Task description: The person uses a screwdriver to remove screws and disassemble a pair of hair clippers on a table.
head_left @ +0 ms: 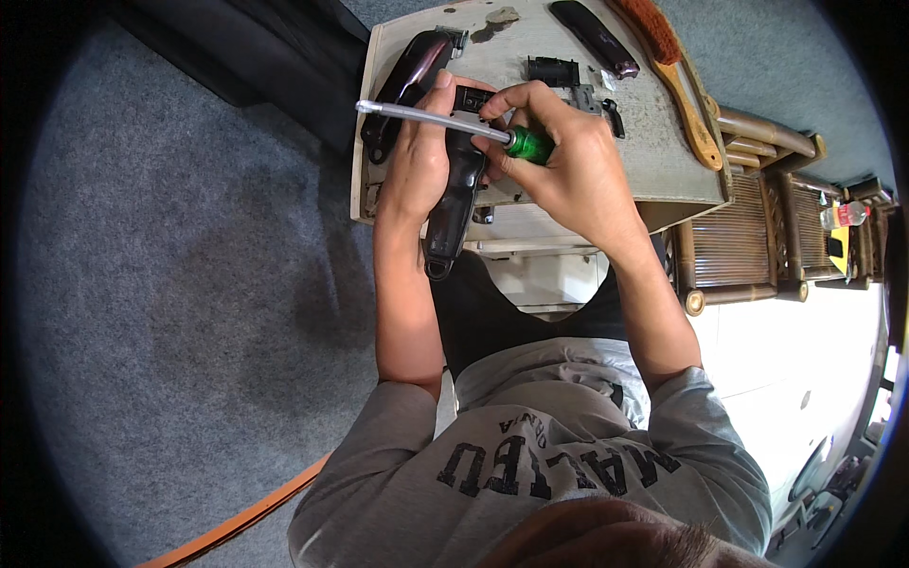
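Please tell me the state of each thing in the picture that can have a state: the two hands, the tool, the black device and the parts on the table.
left hand: closed around the black clipper body
right hand: gripping the screwdriver
black clipper body: held over the table's edge
screwdriver: held, shaft pointing left
dark housing shell: lying loose on the table
small black parts: lying on the table
wooden brush: lying untouched
table: worn, paint chipped

Worn pale table (663,156), dark clipper shell (409,71), black cover (595,38), wooden brush (674,71), small black parts (554,69)
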Demonstrator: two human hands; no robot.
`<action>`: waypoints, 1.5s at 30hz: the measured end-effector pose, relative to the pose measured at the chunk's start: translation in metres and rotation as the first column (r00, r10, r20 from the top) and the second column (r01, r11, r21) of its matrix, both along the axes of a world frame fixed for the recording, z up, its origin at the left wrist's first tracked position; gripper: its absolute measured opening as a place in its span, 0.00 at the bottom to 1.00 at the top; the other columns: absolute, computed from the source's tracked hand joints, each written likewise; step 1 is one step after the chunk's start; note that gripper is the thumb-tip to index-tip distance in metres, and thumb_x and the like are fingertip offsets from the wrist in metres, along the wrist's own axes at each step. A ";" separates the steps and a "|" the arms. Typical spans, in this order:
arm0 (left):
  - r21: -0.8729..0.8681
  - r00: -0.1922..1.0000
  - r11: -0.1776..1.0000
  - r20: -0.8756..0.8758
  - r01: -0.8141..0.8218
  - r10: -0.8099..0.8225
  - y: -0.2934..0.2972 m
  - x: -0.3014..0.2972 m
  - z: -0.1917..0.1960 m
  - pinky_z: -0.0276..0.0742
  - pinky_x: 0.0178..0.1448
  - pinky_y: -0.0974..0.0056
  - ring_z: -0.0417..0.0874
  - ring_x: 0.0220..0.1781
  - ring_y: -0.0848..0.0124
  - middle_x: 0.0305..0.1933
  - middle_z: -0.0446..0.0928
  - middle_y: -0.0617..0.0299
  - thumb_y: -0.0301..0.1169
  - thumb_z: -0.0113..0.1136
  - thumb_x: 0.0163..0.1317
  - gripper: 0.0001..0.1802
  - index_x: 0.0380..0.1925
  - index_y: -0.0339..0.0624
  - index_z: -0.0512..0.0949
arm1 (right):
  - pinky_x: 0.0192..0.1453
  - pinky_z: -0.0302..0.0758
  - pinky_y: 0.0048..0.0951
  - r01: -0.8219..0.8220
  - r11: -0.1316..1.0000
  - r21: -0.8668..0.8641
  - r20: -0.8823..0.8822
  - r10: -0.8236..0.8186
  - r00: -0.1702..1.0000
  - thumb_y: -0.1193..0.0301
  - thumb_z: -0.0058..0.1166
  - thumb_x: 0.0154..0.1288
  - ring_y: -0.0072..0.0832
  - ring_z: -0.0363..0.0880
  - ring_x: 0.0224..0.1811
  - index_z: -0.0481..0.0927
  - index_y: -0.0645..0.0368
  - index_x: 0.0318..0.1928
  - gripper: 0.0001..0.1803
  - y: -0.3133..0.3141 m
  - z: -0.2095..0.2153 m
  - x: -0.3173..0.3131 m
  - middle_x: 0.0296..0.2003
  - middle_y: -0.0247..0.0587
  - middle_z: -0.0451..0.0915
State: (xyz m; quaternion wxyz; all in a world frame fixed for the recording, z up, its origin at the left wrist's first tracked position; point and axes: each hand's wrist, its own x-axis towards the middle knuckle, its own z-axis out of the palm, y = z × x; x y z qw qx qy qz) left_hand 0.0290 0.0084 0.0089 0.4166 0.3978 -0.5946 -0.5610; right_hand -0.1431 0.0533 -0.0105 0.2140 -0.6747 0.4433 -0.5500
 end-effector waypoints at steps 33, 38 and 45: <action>-0.054 0.999 0.998 -0.044 -0.014 0.012 0.000 0.000 0.007 0.80 0.27 0.66 0.86 0.22 0.68 0.33 0.85 0.54 0.46 0.43 0.83 0.22 0.50 0.39 0.79 | 0.30 0.74 0.35 0.389 0.921 0.021 -0.042 -0.388 0.921 0.67 0.69 0.70 0.32 0.81 0.22 0.81 0.66 0.41 0.14 -0.009 -0.004 -0.004 0.23 0.47 0.81; 0.034 0.982 0.994 -0.157 -0.101 0.105 -0.001 0.000 0.007 0.80 0.27 0.64 0.86 0.21 0.66 0.31 0.85 0.53 0.46 0.46 0.82 0.21 0.50 0.40 0.79 | 0.41 0.82 0.47 0.390 0.921 -0.018 -0.105 -0.390 0.915 0.73 0.68 0.62 0.58 0.88 0.35 0.79 0.70 0.40 0.13 -0.013 -0.005 -0.002 0.28 0.64 0.84; -0.041 0.993 0.998 -0.109 -0.048 0.043 -0.002 -0.003 0.004 0.80 0.28 0.64 0.86 0.23 0.66 0.33 0.84 0.53 0.46 0.41 0.81 0.24 0.53 0.38 0.78 | 0.41 0.82 0.45 0.301 0.950 0.079 -0.010 -0.301 0.954 0.71 0.70 0.64 0.54 0.88 0.34 0.84 0.66 0.43 0.13 -0.009 -0.001 -0.004 0.31 0.59 0.86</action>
